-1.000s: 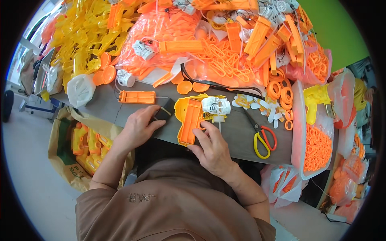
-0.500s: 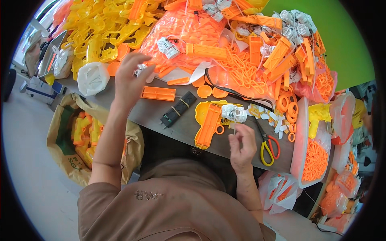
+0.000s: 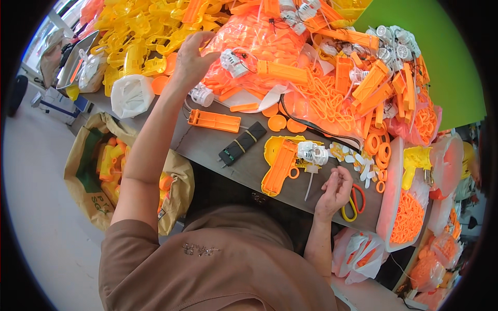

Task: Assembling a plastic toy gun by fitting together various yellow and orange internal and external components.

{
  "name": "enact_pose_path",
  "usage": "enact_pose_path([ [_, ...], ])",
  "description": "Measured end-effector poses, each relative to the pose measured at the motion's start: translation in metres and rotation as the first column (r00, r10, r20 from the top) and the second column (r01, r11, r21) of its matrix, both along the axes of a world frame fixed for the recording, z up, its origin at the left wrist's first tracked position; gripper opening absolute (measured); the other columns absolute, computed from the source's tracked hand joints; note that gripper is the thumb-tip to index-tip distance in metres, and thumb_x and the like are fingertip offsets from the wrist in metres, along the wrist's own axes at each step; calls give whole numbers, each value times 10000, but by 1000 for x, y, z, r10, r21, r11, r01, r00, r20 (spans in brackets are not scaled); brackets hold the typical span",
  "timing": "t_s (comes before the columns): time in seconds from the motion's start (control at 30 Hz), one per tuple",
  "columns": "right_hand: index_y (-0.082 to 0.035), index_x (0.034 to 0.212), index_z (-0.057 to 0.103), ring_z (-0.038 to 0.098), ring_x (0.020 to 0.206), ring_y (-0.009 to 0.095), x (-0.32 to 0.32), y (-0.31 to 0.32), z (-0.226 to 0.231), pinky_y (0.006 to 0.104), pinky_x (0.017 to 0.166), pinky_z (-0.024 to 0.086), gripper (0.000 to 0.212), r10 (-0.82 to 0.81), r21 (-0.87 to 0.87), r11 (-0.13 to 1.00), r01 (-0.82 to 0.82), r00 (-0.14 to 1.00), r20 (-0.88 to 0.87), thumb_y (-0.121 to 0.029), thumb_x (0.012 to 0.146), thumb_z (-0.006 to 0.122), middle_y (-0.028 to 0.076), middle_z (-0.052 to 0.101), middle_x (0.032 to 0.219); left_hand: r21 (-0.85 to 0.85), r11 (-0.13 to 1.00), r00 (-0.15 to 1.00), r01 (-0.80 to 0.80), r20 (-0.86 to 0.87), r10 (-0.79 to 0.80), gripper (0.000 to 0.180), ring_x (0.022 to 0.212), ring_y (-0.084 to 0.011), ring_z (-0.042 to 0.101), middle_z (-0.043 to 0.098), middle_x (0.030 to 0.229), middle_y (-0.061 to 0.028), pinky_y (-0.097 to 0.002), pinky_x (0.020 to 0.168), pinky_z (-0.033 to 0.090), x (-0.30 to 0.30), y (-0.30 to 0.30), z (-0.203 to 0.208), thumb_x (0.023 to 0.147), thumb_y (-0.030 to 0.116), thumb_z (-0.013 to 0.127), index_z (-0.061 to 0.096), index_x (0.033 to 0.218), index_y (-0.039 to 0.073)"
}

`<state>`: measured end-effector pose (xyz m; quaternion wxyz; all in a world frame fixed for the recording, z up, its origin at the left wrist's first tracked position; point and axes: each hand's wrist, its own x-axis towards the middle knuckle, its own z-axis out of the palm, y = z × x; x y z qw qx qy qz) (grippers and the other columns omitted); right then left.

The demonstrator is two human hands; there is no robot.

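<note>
A yellow toy gun shell half point(image 3: 271, 147) lies on the table with an orange magazine-shaped piece point(image 3: 280, 168) and a white gearbox point(image 3: 313, 153) set in it. From the gearbox a thin pale strip point(image 3: 309, 186) sticks out towards me. My right hand point(image 3: 334, 193) hovers just right of that strip, fingers loosely bent and apart, nothing seen in them. Far forward on the left, my left hand point(image 3: 195, 61) reaches over the table with thumb and fingers spread, empty, between the yellow parts and a second white gearbox point(image 3: 232, 63). Another white gearbox point(image 3: 201, 95) lies below its wrist.
Yellow shells point(image 3: 150, 31) are heaped at the back left. Orange parts fill a clear bag point(image 3: 254, 44). Nearer lie an orange casing point(image 3: 214, 121), a black banded block point(image 3: 242, 144) and scissors point(image 3: 355, 203). A tub of orange rings point(image 3: 407, 217) stands right; a paper sack point(image 3: 85, 179) stands left.
My left hand has moved farther forward towards the back piles. My right hand has drawn away to the right from the gun half, leaving the pale strip uncovered. The view has shifted slightly.
</note>
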<state>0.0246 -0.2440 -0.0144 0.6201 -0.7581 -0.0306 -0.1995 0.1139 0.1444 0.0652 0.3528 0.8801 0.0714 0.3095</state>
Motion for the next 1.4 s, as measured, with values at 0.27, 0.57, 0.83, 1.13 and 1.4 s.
enact_pose_path([
  [0.27,8,1099,553,446,597,32,2,3,-1,162,503,380,188,24,-12,1000,-24,1000,7,-89,942,519,61,589,933,-301,934,979,-194,-115,166,510,1031,-254,584,622,1139,-109,-339,871,473,26,125,-1,736,214,739,597,1204,67],
  [0.57,8,1093,557,459,608,31,3,1,-2,163,505,382,186,24,-84,996,-24,1000,-5,-93,940,527,51,599,937,32,980,960,-196,-197,198,482,983,-274,617,635,1102,-129,-436,866,502,95,144,-3,750,269,713,614,1177,69],
  [0.83,1,1101,555,460,617,32,2,1,-2,165,506,384,190,58,-71,996,-59,998,-25,-96,941,529,43,592,919,230,969,805,84,558,-202,326,810,-358,632,643,819,-179,-446,676,497,164,126,-16,765,329,677,623,945,63],
  [1.13,5,1105,548,445,616,31,7,1,-3,166,510,383,187,74,-81,994,-73,997,8,-82,941,529,37,584,898,-861,509,963,23,156,221,256,690,-337,628,627,752,-170,-442,636,551,196,180,5,865,250,630,622,952,10],
  [1.4,23,1077,547,460,603,52,-6,1,5,184,532,396,161,-5,27,1000,2,994,110,-54,942,504,73,587,901,-711,570,864,411,503,4,249,876,-282,633,628,965,-133,-416,854,517,30,49,40,881,165,632,611,1065,-1],
])
